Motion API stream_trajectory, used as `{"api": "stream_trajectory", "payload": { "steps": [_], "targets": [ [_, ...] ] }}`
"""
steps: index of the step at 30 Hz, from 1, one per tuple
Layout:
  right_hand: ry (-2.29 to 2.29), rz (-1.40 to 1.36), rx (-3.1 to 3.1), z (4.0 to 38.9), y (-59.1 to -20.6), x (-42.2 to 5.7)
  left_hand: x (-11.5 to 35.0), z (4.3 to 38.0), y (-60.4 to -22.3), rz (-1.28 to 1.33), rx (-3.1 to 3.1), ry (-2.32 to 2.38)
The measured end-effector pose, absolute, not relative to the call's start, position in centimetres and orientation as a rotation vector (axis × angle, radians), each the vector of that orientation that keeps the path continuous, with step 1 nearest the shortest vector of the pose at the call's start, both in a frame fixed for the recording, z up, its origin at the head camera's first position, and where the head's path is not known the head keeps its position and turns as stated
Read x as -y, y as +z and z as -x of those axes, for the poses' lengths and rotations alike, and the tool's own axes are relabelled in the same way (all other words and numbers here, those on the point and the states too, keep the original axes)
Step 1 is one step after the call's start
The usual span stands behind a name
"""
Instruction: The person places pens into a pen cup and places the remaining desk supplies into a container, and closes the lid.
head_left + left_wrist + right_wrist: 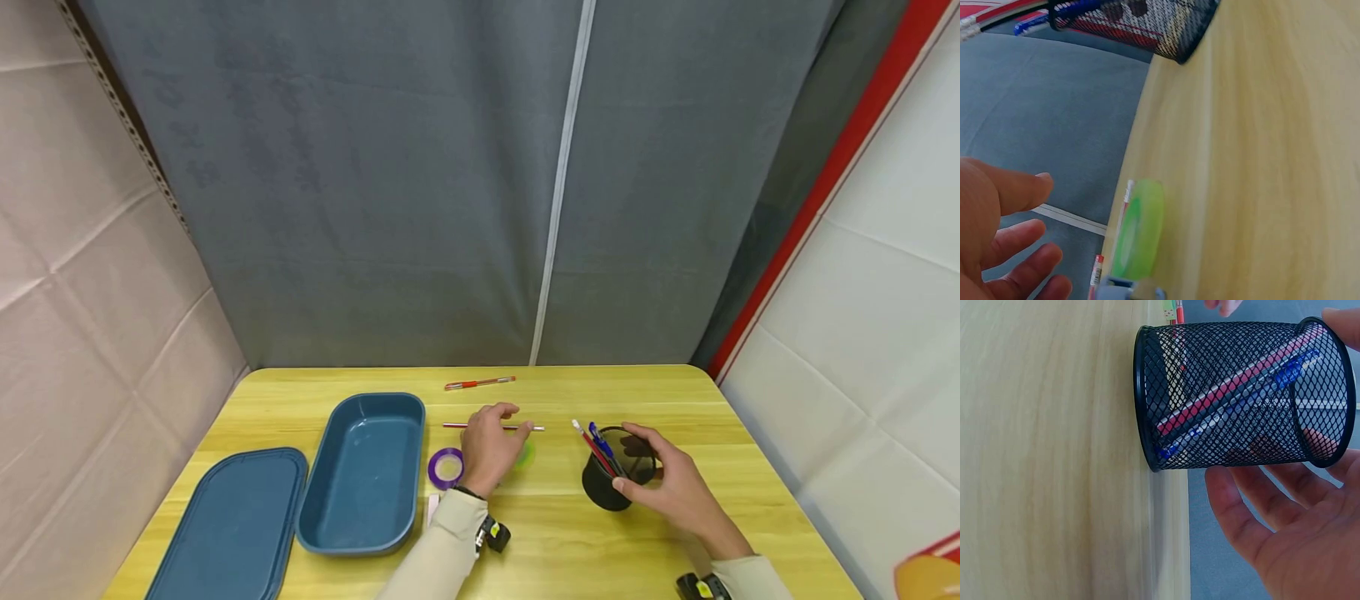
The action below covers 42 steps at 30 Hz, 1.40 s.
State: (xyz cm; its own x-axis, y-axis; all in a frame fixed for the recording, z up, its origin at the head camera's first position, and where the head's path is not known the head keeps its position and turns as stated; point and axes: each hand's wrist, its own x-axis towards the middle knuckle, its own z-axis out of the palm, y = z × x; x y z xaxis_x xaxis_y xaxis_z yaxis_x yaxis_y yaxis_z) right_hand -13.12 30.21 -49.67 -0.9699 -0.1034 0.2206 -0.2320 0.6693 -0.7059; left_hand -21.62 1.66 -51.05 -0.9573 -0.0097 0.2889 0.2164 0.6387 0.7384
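Observation:
My right hand (678,492) grips a black mesh pen cup (600,490), its thumb and fingers around the cup near the rim. Inside, a red pencil (588,442) and a blue pen (597,435) lean toward the left; the right wrist view shows them through the mesh (1229,394). My left hand (487,450) hovers over a thin pencil (453,425) lying on the table, its fingers apart and loosely bent. Nothing shows between that thumb and the fingers in the left wrist view. A green tape roll (1150,231) stands out there, partly hidden by the hand in the head view.
A blue tray (363,483) lies left of my left hand, with its matching blue lid (228,517) beside it. A purple tape roll (434,473) and a small whitish item (432,507) sit near my left wrist. Toward the back lies a red pen (480,383).

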Motion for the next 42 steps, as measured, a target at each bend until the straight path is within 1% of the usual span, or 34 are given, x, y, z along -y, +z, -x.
{"api": "stream_trajectory", "payload": {
  "steps": [10,16,23,35,42],
  "targets": [
    [1.196,-0.278,2.722,13.2,-49.8,-30.3,-1.7,22.7,-52.5,0.228,2.671,-1.074],
    [1.179,-0.278,2.724,13.2,-50.0,-30.4,-1.9,23.4,-53.2,0.257,2.697,-0.888],
    [1.182,-0.257,2.728,13.3,-50.4,-30.5,-2.0,23.8,-53.5,0.245,2.689,-0.775],
    [1.226,-0.260,2.725,13.2,-50.1,-30.2,-0.9,24.2,-52.5,0.182,2.712,-0.849],
    [1.239,-0.271,2.720,13.0,-49.9,-30.2,-0.2,24.4,-52.4,0.219,2.698,-0.964]
  ]
}}
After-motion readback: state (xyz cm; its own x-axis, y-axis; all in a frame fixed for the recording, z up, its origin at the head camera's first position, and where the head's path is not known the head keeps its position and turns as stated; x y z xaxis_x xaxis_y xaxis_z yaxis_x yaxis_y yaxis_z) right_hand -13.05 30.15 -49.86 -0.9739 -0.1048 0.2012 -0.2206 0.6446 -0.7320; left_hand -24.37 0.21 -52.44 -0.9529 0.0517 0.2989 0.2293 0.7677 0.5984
